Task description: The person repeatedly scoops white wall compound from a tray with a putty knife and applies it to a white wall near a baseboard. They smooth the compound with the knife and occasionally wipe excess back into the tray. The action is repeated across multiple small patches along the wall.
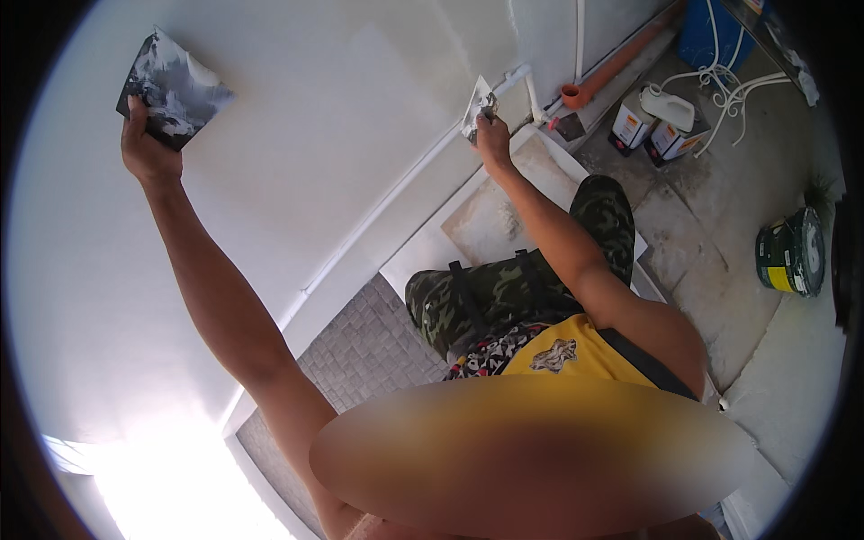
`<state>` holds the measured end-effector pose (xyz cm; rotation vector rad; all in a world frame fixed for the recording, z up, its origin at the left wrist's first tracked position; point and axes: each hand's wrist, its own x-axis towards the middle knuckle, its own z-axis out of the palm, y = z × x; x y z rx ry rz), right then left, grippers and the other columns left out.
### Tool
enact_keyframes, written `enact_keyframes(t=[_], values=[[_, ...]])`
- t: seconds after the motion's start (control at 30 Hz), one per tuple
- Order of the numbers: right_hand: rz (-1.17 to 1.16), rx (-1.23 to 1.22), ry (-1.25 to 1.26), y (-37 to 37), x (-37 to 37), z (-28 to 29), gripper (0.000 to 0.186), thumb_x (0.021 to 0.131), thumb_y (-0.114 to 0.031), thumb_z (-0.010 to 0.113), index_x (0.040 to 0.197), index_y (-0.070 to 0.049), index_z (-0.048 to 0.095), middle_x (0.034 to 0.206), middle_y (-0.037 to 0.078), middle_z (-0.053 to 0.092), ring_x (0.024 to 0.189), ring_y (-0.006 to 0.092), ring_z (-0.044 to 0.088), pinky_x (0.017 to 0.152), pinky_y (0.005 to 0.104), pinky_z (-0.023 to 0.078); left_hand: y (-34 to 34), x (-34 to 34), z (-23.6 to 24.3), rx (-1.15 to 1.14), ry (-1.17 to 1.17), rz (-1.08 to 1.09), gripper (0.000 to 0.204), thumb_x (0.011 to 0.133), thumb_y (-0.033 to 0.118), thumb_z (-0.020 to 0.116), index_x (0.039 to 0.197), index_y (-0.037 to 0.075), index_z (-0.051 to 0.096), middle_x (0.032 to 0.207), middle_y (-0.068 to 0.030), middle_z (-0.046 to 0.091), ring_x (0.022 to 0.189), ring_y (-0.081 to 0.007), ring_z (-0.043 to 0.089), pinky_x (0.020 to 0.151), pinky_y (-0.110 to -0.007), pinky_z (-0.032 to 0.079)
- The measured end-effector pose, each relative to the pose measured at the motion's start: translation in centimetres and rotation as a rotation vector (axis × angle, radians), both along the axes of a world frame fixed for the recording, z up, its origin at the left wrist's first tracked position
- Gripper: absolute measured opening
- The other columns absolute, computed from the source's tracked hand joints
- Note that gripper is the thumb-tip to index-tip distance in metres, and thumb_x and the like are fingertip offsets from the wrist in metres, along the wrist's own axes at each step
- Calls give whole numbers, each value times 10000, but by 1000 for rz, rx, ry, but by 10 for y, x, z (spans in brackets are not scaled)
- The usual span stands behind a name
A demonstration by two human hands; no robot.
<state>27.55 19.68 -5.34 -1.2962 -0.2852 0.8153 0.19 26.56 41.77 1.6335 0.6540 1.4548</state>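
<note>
Left grip [151, 148] clasps smeared plate [191, 85], right grip [492, 142] scraper [478, 101] (seemingly); bucket [779, 256], jug [669, 107], pipe [621, 67] rightward.

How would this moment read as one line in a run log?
left hand: holds dark sheet, white-smeared | right hand: holds scraper, white-smeared | sheet touching wall: cannot tell | around: orange pipe, tins, bucket

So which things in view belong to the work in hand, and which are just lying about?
In use:
smeared dark plate, in the left hand
smeared putty knife, in the right hand
pale wall, probably the work surface

Apparently lying about:
dark bucket, though possibly a supply
white jug
two rectangular cans
orange-brown pipe
</note>
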Motion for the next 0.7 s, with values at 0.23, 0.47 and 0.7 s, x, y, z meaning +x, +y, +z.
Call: enact_keyframes(t=[0.23, 0.47, 0.7], values=[[12, 92, 460, -32, 53, -11, 272, 908, -156, 598, 1135, -8, 578, 1051, 149, 650, 832, 298, 690, 682, 514, 620, 21, -13, -4, 2, -25, -76, 445, 1062, 231, 458, 1376, -80, 510, 1312, -146, 604, 1205, -271, 594, 1031, -411, 480], [353, 254, 756, -120, -15, 46, 246, 927, -178, 616, 1154, -91, 580, 1076, 97, 660, 937, 284, 679, 664, 460, 588, 2, 3, -48, 14, -207, -105, 359, 1074, 273, 509, 1270, -22, 567, 1180, -70, 655, 1046, -185, 643, 912, -349, 526], [550, 468, 835, -179, -39, 125, 232, 952, -198, 599, 1161, -97, 601, 1045, 89, 677, 928, 253, 684, 654, 420, 565, -168, 74, -263, 228, -81, -412, 336, 1035, 269, 571, 1182, -15, 673, 1190, -138, 703, 1162, -282, 652, 1029, -399, 499]])
